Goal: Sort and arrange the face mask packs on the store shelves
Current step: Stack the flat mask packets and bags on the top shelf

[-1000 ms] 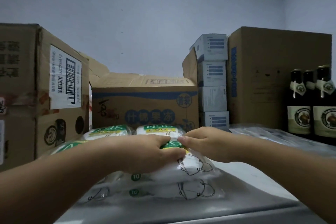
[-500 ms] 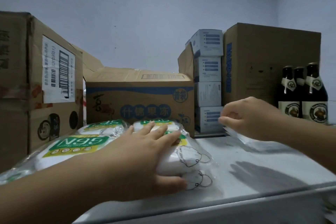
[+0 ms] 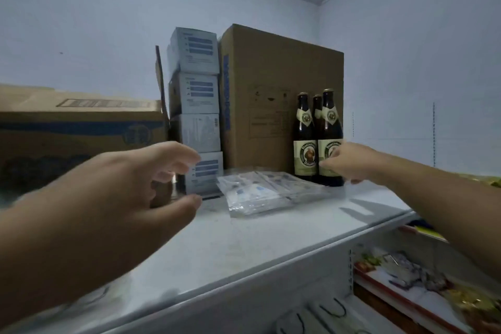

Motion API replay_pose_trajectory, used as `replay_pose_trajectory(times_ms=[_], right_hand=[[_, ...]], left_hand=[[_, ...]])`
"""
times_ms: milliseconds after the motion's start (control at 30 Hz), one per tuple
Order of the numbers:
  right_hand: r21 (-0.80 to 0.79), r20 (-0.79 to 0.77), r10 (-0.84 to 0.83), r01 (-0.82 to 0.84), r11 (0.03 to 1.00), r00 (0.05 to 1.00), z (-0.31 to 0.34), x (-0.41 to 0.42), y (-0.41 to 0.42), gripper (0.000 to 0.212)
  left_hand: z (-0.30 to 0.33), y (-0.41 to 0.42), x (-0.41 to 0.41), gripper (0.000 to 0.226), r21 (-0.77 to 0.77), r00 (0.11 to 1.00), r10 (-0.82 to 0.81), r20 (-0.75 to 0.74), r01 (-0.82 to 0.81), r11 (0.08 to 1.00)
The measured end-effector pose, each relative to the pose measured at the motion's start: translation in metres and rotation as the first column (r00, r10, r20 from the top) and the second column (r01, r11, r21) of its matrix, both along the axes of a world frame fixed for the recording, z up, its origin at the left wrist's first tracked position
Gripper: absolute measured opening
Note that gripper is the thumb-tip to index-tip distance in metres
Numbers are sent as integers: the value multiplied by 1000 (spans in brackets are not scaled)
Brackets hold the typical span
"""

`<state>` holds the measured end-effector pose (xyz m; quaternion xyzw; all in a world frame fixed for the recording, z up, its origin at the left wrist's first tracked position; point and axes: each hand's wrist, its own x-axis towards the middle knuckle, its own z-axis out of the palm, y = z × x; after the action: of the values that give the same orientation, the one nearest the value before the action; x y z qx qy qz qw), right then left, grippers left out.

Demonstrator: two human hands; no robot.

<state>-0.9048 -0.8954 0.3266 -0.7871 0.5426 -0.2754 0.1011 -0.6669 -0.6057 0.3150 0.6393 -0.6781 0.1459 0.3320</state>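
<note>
A loose pile of clear-wrapped face mask packs point(image 3: 267, 191) lies flat on the white top shelf point(image 3: 244, 247), in front of a tall brown carton. My left hand point(image 3: 143, 184) hovers to the left of the pile, fingers spread and loosely curved, holding nothing. My right hand point(image 3: 345, 163) reaches in from the right, just past the pile's far right end and in front of the beer bottles. Its fingers are bent and nothing shows in them. A stack of small blue-and-white boxes point(image 3: 196, 111) stands behind my left hand.
Brown beer bottles point(image 3: 317, 141) stand at the back right beside the tall carton point(image 3: 271, 95). A low carton with a blue band point(image 3: 81, 133) fills the back left. Below the shelf edge hang wire hooks point(image 3: 333, 314), and packaged goods point(image 3: 423, 285) lie on a lower shelf.
The view has swung right, so the N95 packs on the left are out of sight. My left hand has lifted off them and moved right. My right hand has moved further right, toward the bottles.
</note>
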Motion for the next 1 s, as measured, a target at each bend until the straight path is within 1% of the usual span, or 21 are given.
replay_pose_trajectory(times_ms=[33, 100, 167, 233, 267, 300, 367, 400, 433, 467, 533, 600, 633, 733, 767, 833, 867, 900, 933, 967, 1000], right_hand=[[77, 6, 1, -1, 997, 1000, -4, -4, -13, 35], [226, 26, 18, -23, 974, 1000, -10, -5, -38, 34], [325, 47, 53, -65, 943, 997, -14, 1, -59, 33], [362, 64, 91, -108, 926, 994, -15, 11, -74, 34], [373, 75, 112, -132, 919, 991, -14, 17, -80, 35], [384, 87, 138, -161, 909, 987, -13, 22, -84, 36], [397, 84, 202, -219, 891, 976, -11, 31, -89, 33], [394, 62, 235, -240, 887, 970, -11, 35, -90, 32], [388, 44, 262, -259, 885, 964, -12, 38, -89, 32], [379, 33, 291, -281, 881, 956, -13, 40, -88, 34], [363, 38, 363, -352, 863, 931, -15, 43, -89, 39], [356, 96, 399, -406, 842, 912, -17, 44, -91, 36], [336, 137, 379, -403, 852, 915, -18, 45, -92, 35], [314, 232, 350, -410, 856, 908, -20, 45, -97, 19], [333, 265, 337, -414, 848, 903, -21, 45, -98, 20], [377, 327, 295, -411, 830, 898, -23, 43, -102, 40], [404, 344, 278, -409, 819, 897, -23, 41, -102, 43], [416, 352, 268, -406, 813, 897, -24, 39, -103, 38], [425, 345, 260, -397, 813, 902, -25, 39, -103, 26], [417, 342, 257, -391, 821, 904, -26, 38, -103, 18], [402, 336, 249, -377, 834, 909, -26, 38, -103, 18]], left_hand=[[2, -9, -12, 56, 28, 1000, 9, -25, -8, 1000], [8, -39, -37, 65, 170, 989, 142, 51, -148, 974], [13, -83, -49, 69, 329, 944, 318, 90, -330, 885], [14, -131, -48, 60, 390, 874, 464, 143, -481, 785], [14, -153, -45, 53, 426, 851, 508, 137, -513, 745], [14, -171, -42, 45, 491, 832, 545, 99, -518, 701], [11, -203, -36, 35, 620, 808, 590, 8, -467, 631], [7, -216, -35, 34, 645, 798, 603, -22, -449, 618], [2, -228, -35, 32, 638, 786, 616, -51, -449, 625], [-2, -237, -34, 30, 603, 774, 625, -103, -451, 658], [-8, -245, -32, 29, 540, 735, 633, -243, -439, 718], [-12, -244, -26, 27, 511, 680, 621, -389, -401, 760], [-13, -241, -23, 27, 495, 649, 613, -450, -390, 776], [-16, -235, -21, 24, 451, 562, 553, -615, -325, 831], [-16, -235, -21, 26, 451, 545, 538, -643, -298, 841], [-15, -235, -20, 29, 447, 516, 515, -685, -260, 856], [-13, -235, -20, 26, 450, 495, 502, -709, -231, 863], [-11, -234, -19, 23, 449, 466, 481, -742, -186, 874], [-8, -233, -18, 28, 446, 430, 453, -781, -124, 886], [-6, -230, -14, 43, 444, 391, 430, -814, -58, 894], [-5, -228, -10, 57, 438, 352, 417, -838, -23, 899]])
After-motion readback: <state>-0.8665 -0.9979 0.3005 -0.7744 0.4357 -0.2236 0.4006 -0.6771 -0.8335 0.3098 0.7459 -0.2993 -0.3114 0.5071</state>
